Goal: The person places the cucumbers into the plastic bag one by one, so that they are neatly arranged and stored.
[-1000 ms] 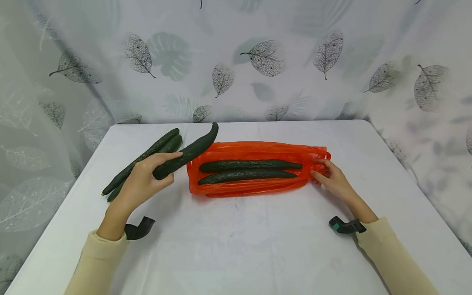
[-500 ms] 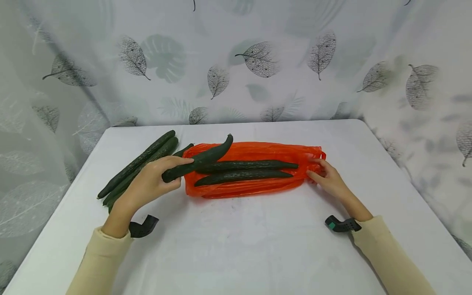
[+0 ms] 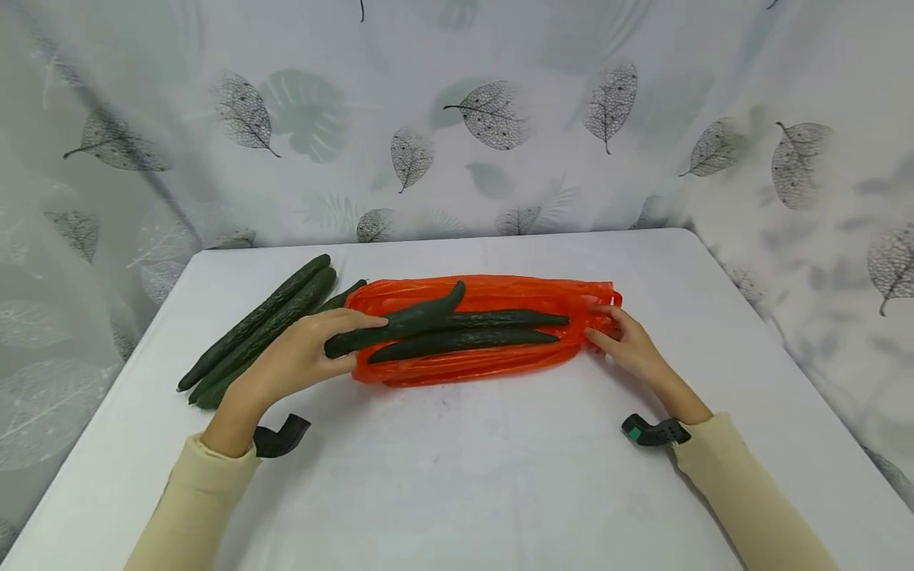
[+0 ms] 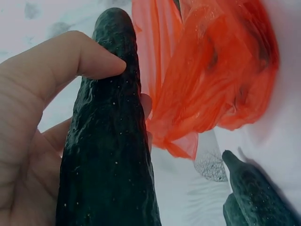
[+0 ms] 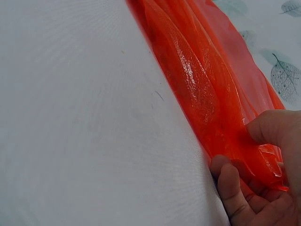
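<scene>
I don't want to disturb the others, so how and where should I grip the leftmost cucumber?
Probably mid-length, from above and its left: the leftmost cucumber lies long and nearly straight, its left side free, with another cucumber close along its right.

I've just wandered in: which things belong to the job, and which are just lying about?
Job, seemingly:
held cucumber, in the left fingers
red bag, pinched by right fingers
two cucumbers, on or in the bag
probably the cucumbers at left

Just around:
leaf-patterned cloth
white table
black wrist devices
</scene>
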Demonstrator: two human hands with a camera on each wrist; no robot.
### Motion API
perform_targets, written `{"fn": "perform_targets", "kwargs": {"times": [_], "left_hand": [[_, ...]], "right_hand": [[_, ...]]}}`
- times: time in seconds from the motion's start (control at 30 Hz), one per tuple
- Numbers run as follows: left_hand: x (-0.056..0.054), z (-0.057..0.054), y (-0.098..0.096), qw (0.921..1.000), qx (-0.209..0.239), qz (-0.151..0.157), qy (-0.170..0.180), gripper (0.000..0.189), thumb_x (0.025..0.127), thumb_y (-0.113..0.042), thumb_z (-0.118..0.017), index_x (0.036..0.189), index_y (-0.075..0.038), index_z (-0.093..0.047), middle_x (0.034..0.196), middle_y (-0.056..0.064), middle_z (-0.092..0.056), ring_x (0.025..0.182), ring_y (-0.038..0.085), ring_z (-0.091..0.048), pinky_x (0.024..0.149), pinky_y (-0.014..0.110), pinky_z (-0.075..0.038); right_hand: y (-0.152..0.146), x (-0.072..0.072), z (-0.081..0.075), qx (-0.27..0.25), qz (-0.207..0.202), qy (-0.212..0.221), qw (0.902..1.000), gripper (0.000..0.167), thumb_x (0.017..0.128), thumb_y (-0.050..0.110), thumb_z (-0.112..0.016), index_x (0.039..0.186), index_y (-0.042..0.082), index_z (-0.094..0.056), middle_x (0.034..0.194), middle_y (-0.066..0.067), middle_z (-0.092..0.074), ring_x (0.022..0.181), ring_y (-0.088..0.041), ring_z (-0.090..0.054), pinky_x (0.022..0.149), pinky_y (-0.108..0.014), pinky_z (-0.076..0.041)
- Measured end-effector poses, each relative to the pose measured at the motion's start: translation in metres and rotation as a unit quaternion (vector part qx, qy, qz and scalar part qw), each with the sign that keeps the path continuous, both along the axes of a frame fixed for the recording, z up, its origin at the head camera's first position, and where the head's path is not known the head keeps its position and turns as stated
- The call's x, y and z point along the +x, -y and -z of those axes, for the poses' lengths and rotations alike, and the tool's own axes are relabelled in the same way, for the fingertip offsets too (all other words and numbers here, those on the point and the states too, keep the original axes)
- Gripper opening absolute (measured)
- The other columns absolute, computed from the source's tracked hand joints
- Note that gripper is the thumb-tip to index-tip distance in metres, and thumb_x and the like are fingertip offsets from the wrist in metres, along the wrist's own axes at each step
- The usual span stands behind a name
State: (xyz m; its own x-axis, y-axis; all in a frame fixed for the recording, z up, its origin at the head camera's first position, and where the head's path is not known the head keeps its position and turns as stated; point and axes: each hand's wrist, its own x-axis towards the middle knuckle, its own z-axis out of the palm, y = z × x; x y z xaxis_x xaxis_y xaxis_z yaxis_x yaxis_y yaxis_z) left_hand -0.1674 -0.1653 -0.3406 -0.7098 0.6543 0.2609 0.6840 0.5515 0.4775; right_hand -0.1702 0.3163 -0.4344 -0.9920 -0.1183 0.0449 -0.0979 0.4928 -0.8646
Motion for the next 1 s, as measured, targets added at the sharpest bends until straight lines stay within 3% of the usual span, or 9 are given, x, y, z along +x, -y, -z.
{"fn": "perform_targets", "kwargs": {"times": [0.33,0.63,0.77,0.87,0.93,1.0], "left_hand": [[-0.004,-0.004,-0.012,0.9989,-0.036,0.018,0.023,0.051,0.086,-0.001,-0.068,0.132,-0.021,-0.062,0.125,-0.002,-0.063,0.095,0.011,-0.053,0.071,0.027,-0.046],[-0.013,-0.009,-0.026,0.9971,-0.065,0.025,0.030,0.047,0.086,-0.002,-0.068,0.129,-0.020,-0.065,0.125,-0.001,-0.063,0.092,0.013,-0.051,0.072,0.029,-0.044],[-0.016,-0.009,-0.031,0.9960,-0.069,0.020,0.052,0.046,0.086,-0.003,-0.066,0.128,-0.022,-0.065,0.125,-0.001,-0.063,0.069,0.007,-0.047,0.064,0.027,-0.042],[-0.018,-0.009,-0.036,0.9956,-0.060,0.026,0.067,0.046,0.085,-0.002,-0.066,0.128,-0.020,-0.065,0.124,0.000,-0.063,0.051,0.004,-0.032,0.055,0.025,-0.037],[-0.020,-0.010,-0.040,0.9954,-0.051,0.034,0.074,0.046,0.085,-0.001,-0.066,0.128,-0.018,-0.065,0.123,0.001,-0.064,0.047,0.003,-0.027,0.053,0.024,-0.035],[-0.023,-0.010,-0.044,0.9954,-0.043,0.044,0.074,0.045,0.085,0.000,-0.067,0.127,-0.016,-0.065,0.123,0.002,-0.064,0.051,0.004,-0.032,0.054,0.025,-0.036]], "right_hand": [[0.001,0.000,-0.001,0.006,0.006,0.002,1.0000,0.050,0.098,0.011,-0.057,0.140,-0.008,-0.039,0.097,-0.022,-0.063,0.071,-0.008,-0.060,0.064,-0.020,-0.052],[-0.002,-0.002,-0.001,0.008,0.008,-0.003,0.9999,0.050,0.098,0.009,-0.057,0.141,-0.009,-0.039,0.096,-0.023,-0.063,0.070,-0.010,-0.061,0.063,-0.021,-0.053],[-0.001,-0.001,-0.002,0.010,0.010,-0.004,0.9999,0.050,0.097,0.010,-0.058,0.140,-0.009,-0.040,0.095,-0.022,-0.063,0.069,-0.008,-0.060,0.062,-0.020,-0.052],[0.000,-0.001,-0.002,0.009,0.010,-0.006,0.9999,0.049,0.097,0.009,-0.057,0.139,-0.010,-0.040,0.095,-0.022,-0.063,0.069,-0.007,-0.060,0.062,-0.020,-0.052],[0.000,-0.001,-0.001,0.007,0.012,-0.006,0.9999,0.049,0.097,0.009,-0.058,0.139,-0.010,-0.041,0.095,-0.023,-0.063,0.069,-0.006,-0.060,0.062,-0.020,-0.052],[0.001,-0.001,0.000,0.004,0.013,-0.005,0.9999,0.048,0.097,0.009,-0.057,0.138,-0.009,-0.041,0.096,-0.023,-0.063,0.069,-0.005,-0.060,0.062,-0.020,-0.052]]}}
